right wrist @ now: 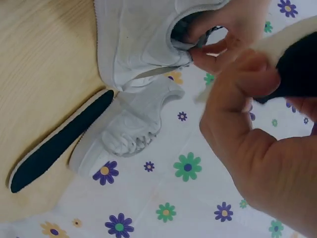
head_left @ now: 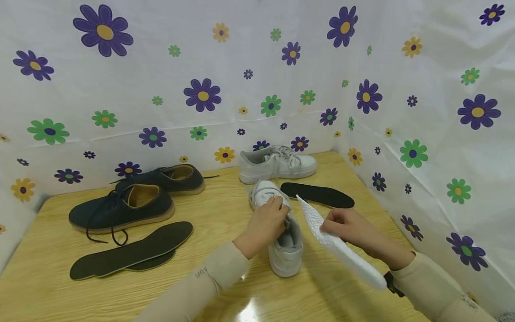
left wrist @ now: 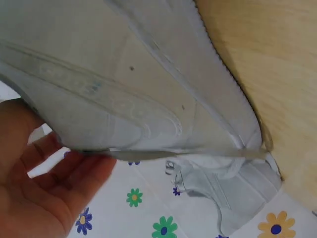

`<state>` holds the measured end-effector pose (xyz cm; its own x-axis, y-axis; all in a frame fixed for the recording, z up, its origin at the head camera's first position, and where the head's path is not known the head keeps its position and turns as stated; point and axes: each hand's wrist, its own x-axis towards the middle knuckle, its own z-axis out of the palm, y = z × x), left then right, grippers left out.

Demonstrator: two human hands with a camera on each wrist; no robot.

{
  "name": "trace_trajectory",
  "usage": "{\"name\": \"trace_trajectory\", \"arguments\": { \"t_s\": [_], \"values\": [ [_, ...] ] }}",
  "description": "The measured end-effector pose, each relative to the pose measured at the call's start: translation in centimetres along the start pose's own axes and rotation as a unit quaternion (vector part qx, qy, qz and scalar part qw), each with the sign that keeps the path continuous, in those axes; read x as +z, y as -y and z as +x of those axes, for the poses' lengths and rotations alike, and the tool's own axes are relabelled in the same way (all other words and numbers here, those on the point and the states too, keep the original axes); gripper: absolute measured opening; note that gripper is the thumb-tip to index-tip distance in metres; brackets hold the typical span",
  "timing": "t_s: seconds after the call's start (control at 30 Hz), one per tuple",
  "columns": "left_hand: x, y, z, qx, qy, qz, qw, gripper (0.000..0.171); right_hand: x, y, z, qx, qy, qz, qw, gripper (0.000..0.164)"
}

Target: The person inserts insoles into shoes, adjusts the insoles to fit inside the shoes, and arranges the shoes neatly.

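Note:
In the head view a white sneaker (head_left: 284,263) stands on the table, its heel towards me and its collar open. My left hand (head_left: 262,226) pinches the tongue and upper edge of its opening; in the left wrist view the thumb and fingers (left wrist: 94,173) meet at that edge. My right hand (head_left: 354,230) holds an insole (head_left: 346,252) by its side between thumb and fingers, tilted above the table just right of the sneaker. Its textured white underside faces the head camera, while its dark top (right wrist: 302,64) shows in the right wrist view.
Another white sneaker (head_left: 277,165) stands at the back, with a black insole (head_left: 318,194) lying in front of it. To the left are two dark lace-up shoes (head_left: 120,208) and two overlapping dark insoles (head_left: 132,252). A flowered cloth (head_left: 241,49) hangs behind the wooden table (head_left: 217,201).

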<state>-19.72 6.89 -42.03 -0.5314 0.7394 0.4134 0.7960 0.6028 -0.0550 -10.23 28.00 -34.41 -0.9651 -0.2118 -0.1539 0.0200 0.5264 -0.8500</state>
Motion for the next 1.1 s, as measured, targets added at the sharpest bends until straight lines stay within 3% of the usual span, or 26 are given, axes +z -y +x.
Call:
{"name": "trace_trajectory", "arguments": {
  "t_s": [0.13, 0.37, 0.47, 0.57, 0.7, 0.9, 1.1],
  "values": [
    [-0.2, 0.8, 0.0, 0.020, 0.017, -0.061, 0.9978, 0.016, -0.7, 0.6, -0.2, -0.002, 0.066, -0.040, 0.997, 0.019],
    [0.0, 2.0, 0.6, 0.027, 0.030, -0.150, 0.9878, 0.019, -0.3, 2.6, 1.5, -0.004, 0.169, -0.101, 0.980, 0.022],
    [-0.1, 2.2, 1.2, 0.025, 0.043, -0.176, 0.9831, 0.021, 0.1, 3.2, 2.8, -0.013, 0.195, -0.092, 0.976, 0.024],
    [-0.2, 2.2, 1.6, 0.026, 0.054, -0.191, 0.9798, 0.020, 0.6, 3.4, 4.1, 0.004, 0.216, -0.059, 0.975, 0.027],
    [-0.2, 2.2, 1.8, 0.032, 0.059, -0.199, 0.9778, 0.019, 1.3, 3.5, 5.5, 0.043, 0.233, -0.051, 0.970, 0.030],
    [-0.5, 2.3, 1.6, 0.026, 0.059, -0.199, 0.9778, 0.020, 2.1, 3.5, 7.2, 0.054, 0.242, -0.066, 0.967, 0.035],
    [-0.6, 2.7, 1.2, 0.012, 0.060, -0.209, 0.9760, 0.018, 3.4, 3.3, 8.4, 0.040, 0.206, -0.090, 0.974, 0.037]
  ]
}}
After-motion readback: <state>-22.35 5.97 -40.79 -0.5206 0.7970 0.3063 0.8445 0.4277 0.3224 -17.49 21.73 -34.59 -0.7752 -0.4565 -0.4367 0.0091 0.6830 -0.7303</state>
